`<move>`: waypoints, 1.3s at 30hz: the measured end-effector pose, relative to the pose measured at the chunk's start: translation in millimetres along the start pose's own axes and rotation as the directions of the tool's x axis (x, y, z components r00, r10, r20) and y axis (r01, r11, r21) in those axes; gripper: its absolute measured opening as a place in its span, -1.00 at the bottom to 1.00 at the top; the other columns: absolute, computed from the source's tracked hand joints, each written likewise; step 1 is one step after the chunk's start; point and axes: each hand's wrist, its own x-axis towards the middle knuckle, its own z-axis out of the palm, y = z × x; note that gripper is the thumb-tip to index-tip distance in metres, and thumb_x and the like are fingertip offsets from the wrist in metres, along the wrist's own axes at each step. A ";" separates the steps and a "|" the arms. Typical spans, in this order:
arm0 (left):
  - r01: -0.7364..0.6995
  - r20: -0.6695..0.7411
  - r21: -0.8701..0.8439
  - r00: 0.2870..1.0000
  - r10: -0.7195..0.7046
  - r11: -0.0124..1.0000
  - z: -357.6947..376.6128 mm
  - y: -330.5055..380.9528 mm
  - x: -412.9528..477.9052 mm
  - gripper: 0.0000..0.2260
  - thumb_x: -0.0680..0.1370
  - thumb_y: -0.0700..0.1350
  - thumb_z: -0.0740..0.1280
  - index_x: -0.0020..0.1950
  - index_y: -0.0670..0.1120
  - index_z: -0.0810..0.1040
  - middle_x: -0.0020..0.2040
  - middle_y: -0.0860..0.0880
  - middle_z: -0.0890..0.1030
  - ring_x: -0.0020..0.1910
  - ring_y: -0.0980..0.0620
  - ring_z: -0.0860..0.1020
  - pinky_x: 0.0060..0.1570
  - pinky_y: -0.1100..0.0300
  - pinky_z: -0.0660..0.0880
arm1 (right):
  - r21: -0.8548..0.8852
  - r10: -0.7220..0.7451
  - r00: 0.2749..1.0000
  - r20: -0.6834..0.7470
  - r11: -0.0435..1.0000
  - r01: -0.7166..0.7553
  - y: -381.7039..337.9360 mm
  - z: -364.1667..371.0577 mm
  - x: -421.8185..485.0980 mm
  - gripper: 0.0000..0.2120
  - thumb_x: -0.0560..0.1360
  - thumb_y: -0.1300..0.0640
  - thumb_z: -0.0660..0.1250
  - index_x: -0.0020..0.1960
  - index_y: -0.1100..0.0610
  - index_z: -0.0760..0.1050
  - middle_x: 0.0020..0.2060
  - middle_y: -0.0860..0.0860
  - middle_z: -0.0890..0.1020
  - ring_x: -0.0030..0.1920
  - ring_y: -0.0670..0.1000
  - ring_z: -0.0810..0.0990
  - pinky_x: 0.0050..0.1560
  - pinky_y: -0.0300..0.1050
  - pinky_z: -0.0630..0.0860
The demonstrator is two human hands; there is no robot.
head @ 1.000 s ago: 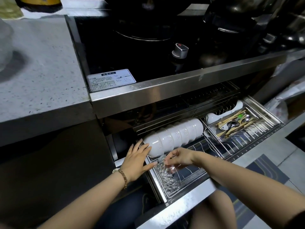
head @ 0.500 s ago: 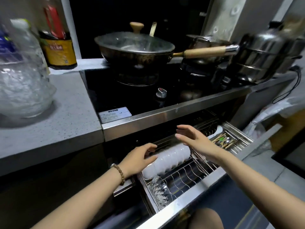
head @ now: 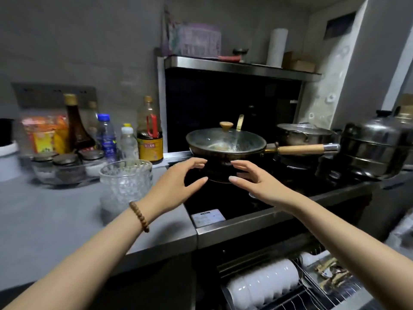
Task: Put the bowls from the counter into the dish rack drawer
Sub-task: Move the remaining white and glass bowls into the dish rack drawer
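Note:
A stack of textured clear glass bowls (head: 125,184) stands on the grey counter (head: 44,224), just left of my left wrist. My left hand (head: 176,184) and my right hand (head: 257,182) hover side by side over the black cooktop, fingers spread, holding nothing. Below at the bottom right the dish rack drawer (head: 312,296) stands pulled out. A row of white bowls (head: 263,285) stands on edge in it. The glass bowl in the drawer is out of view.
A lidded wok (head: 225,144) with a wooden handle sits on the cooktop right behind my hands. Steel pots (head: 375,146) stand to the right. Bottles and jars (head: 107,139) line the back of the counter. Utensils lie in the drawer's right tray (head: 333,274).
My right hand let go of a glass bowl in the drawer. Both hands rose from the drawer to above the cooktop, and my view lifted to the counter.

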 end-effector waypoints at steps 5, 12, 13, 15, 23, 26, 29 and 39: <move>0.052 -0.097 0.160 0.995 -0.036 0.986 -64.8 -34.3 -11.3 -0.63 0.53 0.00 0.33 0.33 0.00 0.44 0.26 0.08 0.52 0.26 0.14 0.44 0.29 0.20 0.37 | -0.018 -0.076 0.993 0.090 0.997 0.078 -30.0 44.4 49.3 -0.46 0.45 -0.13 0.35 0.39 -0.11 0.31 0.40 -0.14 0.38 0.35 -0.11 0.39 0.33 -0.15 0.34; 0.244 -0.178 0.287 0.964 -0.199 0.926 -110.9 -91.9 -33.9 -0.54 0.48 0.16 0.32 0.34 0.06 0.40 0.29 0.08 0.47 0.29 0.10 0.40 0.24 0.22 0.34 | -0.013 -0.142 0.970 0.195 0.989 0.147 -55.7 105.5 100.7 -0.44 0.47 -0.03 0.37 0.42 0.00 0.29 0.33 -0.18 0.37 0.38 -0.05 0.36 0.35 -0.16 0.33; 0.280 -0.182 0.277 0.955 -0.236 0.919 -113.0 -99.1 -36.8 -0.51 0.46 0.19 0.32 0.35 0.06 0.40 0.30 0.08 0.46 0.29 0.11 0.40 0.22 0.24 0.33 | -0.010 -0.152 0.966 0.211 0.988 0.157 -57.5 112.4 106.1 -0.44 0.47 -0.02 0.38 0.41 -0.01 0.29 0.29 -0.19 0.37 0.38 -0.05 0.35 0.31 -0.20 0.33; 0.334 -0.190 0.247 0.937 -0.292 0.910 -114.6 -112.3 -42.3 -0.47 0.44 0.23 0.33 0.35 0.06 0.39 0.32 0.07 0.45 0.29 0.11 0.39 0.21 0.25 0.31 | 0.003 -0.150 0.962 0.230 0.988 0.154 -60.0 124.9 115.9 -0.44 0.45 -0.03 0.40 0.39 -0.05 0.30 0.28 -0.20 0.36 0.38 -0.02 0.34 0.24 -0.22 0.34; 0.438 -0.091 0.047 0.897 -0.433 0.898 -104.3 -141.8 -55.8 -0.33 0.23 0.45 0.27 0.26 0.17 0.44 0.22 0.26 0.42 0.22 0.24 0.37 0.21 0.28 0.29 | -0.042 -0.161 0.949 0.271 0.983 0.179 -57.3 156.9 135.8 -0.49 0.39 -0.10 0.44 0.30 -0.04 0.44 0.32 -0.12 0.45 0.30 -0.10 0.39 0.23 -0.22 0.34; 0.437 -0.114 -0.021 0.892 -0.436 0.899 -100.7 -147.7 -56.1 -0.42 0.21 0.45 0.29 0.10 0.15 0.52 0.13 0.28 0.51 0.11 0.30 0.42 0.11 0.32 0.30 | -0.113 -0.212 0.946 0.247 0.963 0.246 -54.5 163.4 137.7 -0.64 0.38 -0.08 0.45 0.13 0.00 0.57 0.23 -0.12 0.52 0.28 -0.17 0.41 0.24 -0.25 0.30; 0.436 -0.154 -0.072 0.884 -0.442 0.897 -97.2 -153.3 -56.4 -0.52 0.22 0.43 0.33 -0.06 0.12 0.54 0.02 0.22 0.58 0.05 0.34 0.47 0.03 0.35 0.32 | -0.108 -0.209 0.956 0.207 0.966 0.235 -51.6 167.6 137.8 -0.76 0.36 -0.06 0.47 -0.06 0.06 0.64 0.19 -0.08 0.55 0.26 -0.18 0.43 0.27 -0.22 0.28; 0.342 -0.249 -0.224 0.885 -0.393 0.913 -99.2 -133.6 -42.9 -0.62 0.27 0.25 0.40 -0.26 -0.02 0.39 -0.23 0.07 0.54 -0.07 0.17 0.53 0.17 0.15 0.38 | -0.013 -0.279 0.949 0.146 0.959 0.283 -66.0 156.1 132.0 -0.78 0.39 0.01 0.45 -0.12 0.17 0.62 0.05 -0.08 0.62 0.15 -0.18 0.52 0.20 -0.25 0.34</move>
